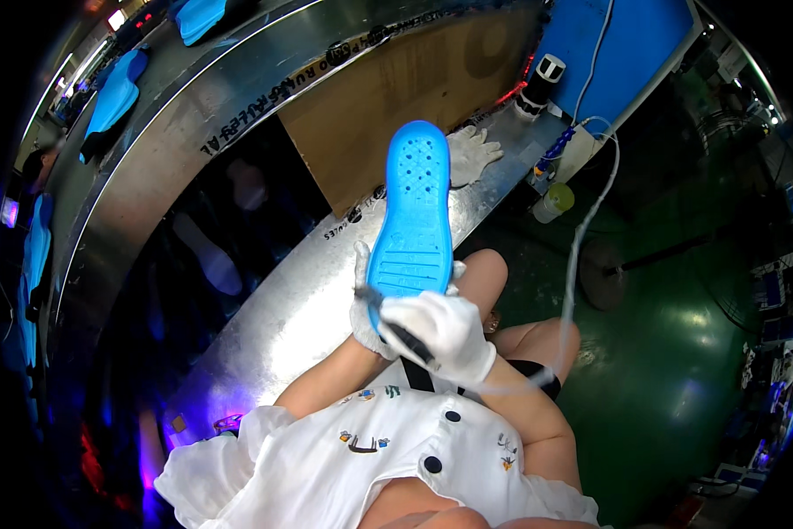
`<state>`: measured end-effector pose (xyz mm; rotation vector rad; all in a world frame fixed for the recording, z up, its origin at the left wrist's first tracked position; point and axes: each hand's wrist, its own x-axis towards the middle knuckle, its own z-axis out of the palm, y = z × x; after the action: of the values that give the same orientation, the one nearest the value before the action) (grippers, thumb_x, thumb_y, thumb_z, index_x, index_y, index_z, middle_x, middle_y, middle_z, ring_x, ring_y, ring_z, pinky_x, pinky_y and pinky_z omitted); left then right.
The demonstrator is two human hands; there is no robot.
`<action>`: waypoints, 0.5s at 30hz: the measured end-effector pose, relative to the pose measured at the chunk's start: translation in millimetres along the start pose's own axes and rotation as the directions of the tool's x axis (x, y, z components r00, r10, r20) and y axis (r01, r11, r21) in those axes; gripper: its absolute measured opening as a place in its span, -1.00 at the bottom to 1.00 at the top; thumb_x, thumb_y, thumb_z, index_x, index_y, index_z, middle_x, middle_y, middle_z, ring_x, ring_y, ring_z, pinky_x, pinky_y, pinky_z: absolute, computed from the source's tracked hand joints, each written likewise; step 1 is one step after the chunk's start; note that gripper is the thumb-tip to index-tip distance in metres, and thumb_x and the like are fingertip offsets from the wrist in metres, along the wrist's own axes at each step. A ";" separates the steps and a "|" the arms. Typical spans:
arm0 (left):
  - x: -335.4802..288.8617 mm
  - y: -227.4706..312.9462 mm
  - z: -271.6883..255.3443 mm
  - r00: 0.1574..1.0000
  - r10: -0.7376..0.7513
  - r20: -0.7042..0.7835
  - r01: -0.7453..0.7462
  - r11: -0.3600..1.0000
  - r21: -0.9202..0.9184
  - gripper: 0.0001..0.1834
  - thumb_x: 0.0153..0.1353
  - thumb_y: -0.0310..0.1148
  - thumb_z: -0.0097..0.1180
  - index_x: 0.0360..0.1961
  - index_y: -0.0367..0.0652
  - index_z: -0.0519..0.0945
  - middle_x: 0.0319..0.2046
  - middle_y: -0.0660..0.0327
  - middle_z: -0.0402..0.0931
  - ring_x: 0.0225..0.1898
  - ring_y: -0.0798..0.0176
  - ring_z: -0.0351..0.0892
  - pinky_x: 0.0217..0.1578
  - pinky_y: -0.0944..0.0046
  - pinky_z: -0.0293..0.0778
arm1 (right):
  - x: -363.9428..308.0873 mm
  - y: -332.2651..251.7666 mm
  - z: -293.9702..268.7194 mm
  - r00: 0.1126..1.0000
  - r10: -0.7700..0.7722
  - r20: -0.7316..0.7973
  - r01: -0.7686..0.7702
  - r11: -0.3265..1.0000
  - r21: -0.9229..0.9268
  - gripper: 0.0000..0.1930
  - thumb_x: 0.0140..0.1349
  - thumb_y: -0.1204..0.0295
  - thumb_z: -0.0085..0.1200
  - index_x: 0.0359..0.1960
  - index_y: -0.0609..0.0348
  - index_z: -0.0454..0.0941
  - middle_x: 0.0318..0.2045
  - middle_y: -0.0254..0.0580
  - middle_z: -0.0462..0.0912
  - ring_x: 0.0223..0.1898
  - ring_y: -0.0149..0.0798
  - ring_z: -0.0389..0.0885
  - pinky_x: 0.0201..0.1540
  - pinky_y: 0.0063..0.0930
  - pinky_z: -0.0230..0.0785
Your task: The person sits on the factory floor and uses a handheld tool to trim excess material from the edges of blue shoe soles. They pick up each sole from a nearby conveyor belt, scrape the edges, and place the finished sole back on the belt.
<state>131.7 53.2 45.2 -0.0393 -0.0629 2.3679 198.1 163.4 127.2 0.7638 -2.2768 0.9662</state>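
A bright blue shoe insole (416,207) stands tilted up before me, its holed end at the top and its ridged end toward me. My left hand (362,316), in a white glove, grips the lower end from behind, with fingertips showing at both edges. My right hand (445,331), also gloved, is closed round a dark pen-like tool (407,340) in front of the insole's lower end. The tool's tip is blurred near the lower left edge; I cannot tell whether it touches. A clear hose (575,273) runs down toward my right wrist.
Below the insole lies a metal worktop (299,304) with a cardboard sheet (361,110) behind it. A loose white glove (476,157), a black-and-white cylinder (540,84) and a yellowish cup (553,203) are farther right. More blue insoles (117,95) lie on the belt at left.
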 end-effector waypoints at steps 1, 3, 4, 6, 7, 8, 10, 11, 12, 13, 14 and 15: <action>1.0 2.7 -1.1 1.000 0.003 -0.006 -0.003 1.000 -0.013 0.14 0.09 0.60 -0.27 0.35 -0.24 0.21 0.08 -0.39 0.40 -0.12 -0.32 0.56 -0.07 -0.15 0.56 | 3.1 -6.3 -6.5 0.997 0.059 0.044 -0.062 0.995 0.076 -0.80 0.04 0.53 0.32 -0.27 0.16 0.64 -0.37 -0.18 0.69 -0.44 -0.19 0.66 -0.34 -0.40 0.52; -3.7 6.3 1.6 1.000 0.002 0.013 -0.001 1.000 -0.022 0.14 0.10 0.59 -0.28 0.35 -0.25 0.21 0.10 -0.39 0.39 -0.10 -0.34 0.55 -0.08 -0.17 0.57 | -0.1 26.6 -1.5 0.972 0.121 -0.202 -0.069 0.967 0.244 -0.79 0.03 0.57 0.30 -0.26 0.22 0.64 -0.35 -0.14 0.70 -0.43 -0.25 0.67 -0.35 -0.43 0.51; -3.4 8.7 4.3 0.995 -0.035 0.093 0.036 0.999 -0.009 0.14 0.11 0.59 -0.29 0.36 -0.27 0.20 0.11 -0.38 0.38 -0.06 -0.36 0.54 -0.09 -0.19 0.58 | 7.0 22.5 -7.9 0.876 0.400 -0.268 -0.358 0.913 0.195 -0.79 0.03 0.62 0.28 -0.24 0.27 0.65 -0.34 -0.13 0.71 -0.43 -0.28 0.66 -0.34 -0.44 0.51; -4.9 7.6 5.7 0.990 -0.022 0.138 0.023 1.000 -0.009 0.15 0.12 0.58 -0.31 0.36 -0.29 0.19 0.14 -0.36 0.38 0.01 -0.40 0.52 -0.10 -0.22 0.59 | -1.1 16.0 -1.9 0.963 0.179 -0.201 -0.178 0.984 0.027 -0.80 0.05 0.53 0.29 -0.25 0.20 0.62 -0.34 -0.14 0.67 -0.43 -0.18 0.64 -0.34 -0.38 0.50; -1.8 1.9 23.6 0.993 0.092 -0.079 -0.086 0.993 0.079 0.15 0.13 0.57 -0.27 0.37 -0.31 0.18 0.13 -0.37 0.38 0.01 -0.40 0.52 -0.11 -0.21 0.60 | -5.9 3.6 3.3 0.991 0.037 -0.132 -0.036 0.999 0.006 -0.79 0.08 0.47 0.27 -0.23 0.16 0.60 -0.34 -0.15 0.65 -0.42 -0.12 0.62 -0.35 -0.34 0.49; -4.1 7.2 24.4 0.978 -0.072 0.196 0.060 0.996 0.069 0.08 0.20 0.47 -0.21 0.37 -0.35 0.16 0.14 -0.35 0.38 0.01 -0.35 0.54 -0.09 -0.20 0.60 | -5.6 -14.9 3.1 0.997 0.021 -0.074 -0.020 1.000 0.002 -0.79 0.08 0.44 0.26 -0.23 0.16 0.60 -0.36 -0.14 0.64 -0.42 -0.12 0.62 -0.33 -0.36 0.50; 0.7 26.3 4.0 0.950 -0.169 0.264 0.147 0.984 0.102 0.03 0.23 0.42 -0.21 0.36 -0.36 0.18 0.14 -0.30 0.39 0.10 -0.30 0.49 0.02 -0.20 0.56 | -4.3 -18.8 5.2 0.968 0.236 -0.089 -0.206 0.943 0.260 -0.80 0.08 0.50 0.26 -0.24 0.20 0.60 -0.37 -0.15 0.67 -0.40 -0.13 0.64 -0.31 -0.37 0.51; -0.7 26.2 -0.7 0.995 -0.069 0.073 0.058 0.988 0.146 0.03 0.24 0.43 -0.23 0.35 -0.36 0.20 0.12 -0.29 0.40 0.07 -0.31 0.50 0.01 -0.20 0.56 | -5.0 -11.8 6.3 0.910 0.404 -0.092 -0.342 0.858 0.383 -0.82 0.08 0.53 0.26 -0.25 0.21 0.61 -0.37 -0.16 0.68 -0.40 -0.12 0.64 -0.31 -0.37 0.51; -0.1 26.8 -4.7 0.993 0.036 -0.116 -0.009 0.975 0.222 0.02 0.24 0.44 -0.26 0.34 -0.35 0.22 0.10 -0.27 0.42 0.04 -0.31 0.52 0.01 -0.21 0.57 | 0.2 3.1 3.4 0.860 0.474 -0.186 -0.403 0.857 0.320 -0.82 0.07 0.57 0.26 -0.25 0.22 0.62 -0.35 -0.17 0.69 -0.39 -0.12 0.65 -0.30 -0.36 0.51; 0.5 35.5 2.2 0.995 -0.069 0.066 0.059 0.989 0.132 0.06 0.17 0.46 -0.13 0.38 -0.28 0.17 0.24 -0.28 0.28 0.11 -0.31 0.46 -0.03 -0.15 0.59 | 5.3 11.9 -0.6 0.920 0.252 -0.301 -0.255 0.967 0.030 -0.82 0.06 0.54 0.28 -0.26 0.20 0.62 -0.36 -0.16 0.68 -0.40 -0.11 0.64 -0.30 -0.35 0.51; -0.8 33.7 8.3 0.993 -0.040 0.113 0.018 0.981 0.194 0.07 0.17 0.47 -0.14 0.38 -0.28 0.16 0.24 -0.29 0.27 0.11 -0.32 0.46 -0.04 -0.14 0.59 | -1.0 7.5 4.7 0.955 0.155 -0.254 -0.160 0.987 0.001 -0.81 0.05 0.52 0.30 -0.26 0.19 0.62 -0.36 -0.15 0.67 -0.41 -0.10 0.64 -0.31 -0.36 0.51; -1.5 30.6 16.3 0.987 -0.015 0.161 -0.026 0.967 0.253 0.08 0.17 0.48 -0.15 0.38 -0.28 0.15 0.24 -0.30 0.27 0.11 -0.33 0.46 -0.05 -0.13 0.60 | -10.2 -2.8 12.7 0.977 0.056 -0.204 -0.062 0.998 -0.024 -0.79 0.04 0.50 0.31 -0.26 0.17 0.63 -0.36 -0.14 0.67 -0.41 -0.10 0.64 -0.31 -0.37 0.51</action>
<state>110.7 29.7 59.8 0.2777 0.1634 2.3623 203.7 155.0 114.2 0.5600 -2.1413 0.9864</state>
